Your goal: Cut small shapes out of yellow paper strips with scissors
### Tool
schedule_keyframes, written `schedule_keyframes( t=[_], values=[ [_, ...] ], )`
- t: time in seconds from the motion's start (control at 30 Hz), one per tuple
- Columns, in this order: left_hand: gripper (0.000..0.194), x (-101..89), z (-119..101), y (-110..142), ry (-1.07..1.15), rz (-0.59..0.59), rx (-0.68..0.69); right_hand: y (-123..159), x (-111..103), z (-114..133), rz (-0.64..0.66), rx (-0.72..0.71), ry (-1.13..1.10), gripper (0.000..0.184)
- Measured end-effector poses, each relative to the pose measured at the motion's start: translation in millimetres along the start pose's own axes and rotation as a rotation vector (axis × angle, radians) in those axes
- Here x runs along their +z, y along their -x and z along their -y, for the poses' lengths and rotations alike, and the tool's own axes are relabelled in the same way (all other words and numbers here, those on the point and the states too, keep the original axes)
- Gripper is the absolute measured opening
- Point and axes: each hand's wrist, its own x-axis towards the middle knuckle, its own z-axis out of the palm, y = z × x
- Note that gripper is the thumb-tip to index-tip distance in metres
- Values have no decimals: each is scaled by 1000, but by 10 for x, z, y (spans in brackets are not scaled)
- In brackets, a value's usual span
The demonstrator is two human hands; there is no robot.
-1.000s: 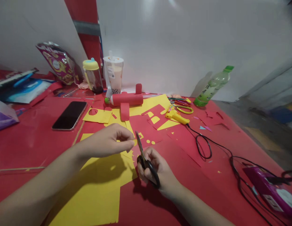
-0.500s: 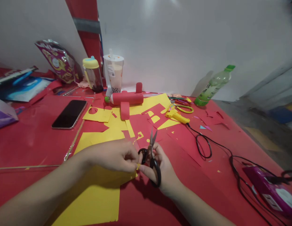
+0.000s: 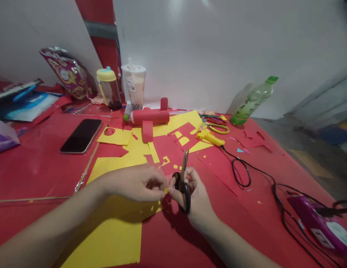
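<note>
Black-handled scissors (image 3: 185, 163) stand point-up in my right hand (image 3: 199, 201), whose fingers wrap the handles. The blades are nearly together. My left hand (image 3: 145, 184) is closed in a pinch at a small yellow paper piece (image 3: 166, 190), which the right thumb tip also seems to touch. Beneath my left forearm lies a large yellow paper sheet (image 3: 120, 238). Small yellow bits show in the shadow below my left fingers. Beyond the hands, a bottle wrapped in red paper (image 3: 151, 117) with a green cap rests on its side among red and yellow paper scraps.
A yellow glue gun (image 3: 209, 138) trails a black cable toward a purple power strip (image 3: 321, 223). At the left lies a phone (image 3: 81, 136). Along the wall stand a yellow-lidded bottle (image 3: 109, 89), a bubble tea cup (image 3: 135, 87) and a tilted green bottle (image 3: 254, 102).
The scissors have shifted slightly right and up, their blades closer together. My fingertips have moved a little, so more of the small yellow piece shows. Yellow bits appear below my left hand.
</note>
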Motion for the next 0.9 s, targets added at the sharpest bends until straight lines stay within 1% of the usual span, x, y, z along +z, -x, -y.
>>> schedule_keyframes(
  t=[0.07,0.17,0.3,0.5,0.6,0.7,0.8,0.9],
  values=[
    [13,10,-4,1,-28,-14,-19,3,-2,-12,-49,0,-11,40],
    [18,43,-2,-14,-63,-70,-25,2,-10,-30,-88,4,-33,41],
    [25,79,8,-53,-95,-127,-27,-10,-15,-35,-89,-18,-57,40],
    [23,32,-7,-52,-74,-171,-37,-5,-18,-41,-64,-2,-75,36],
    [23,-19,-39,-20,-16,-264,-85,0,-34,-75,20,-16,-103,35],
    [26,-45,-60,10,79,-352,-133,5,-45,-92,160,-33,-116,36],
    [26,-35,-60,30,201,-386,-120,12,-41,-75,294,-40,-98,39],
    [25,-15,-57,33,274,-409,-94,24,-39,-60,384,-27,-84,41]
  ],
)
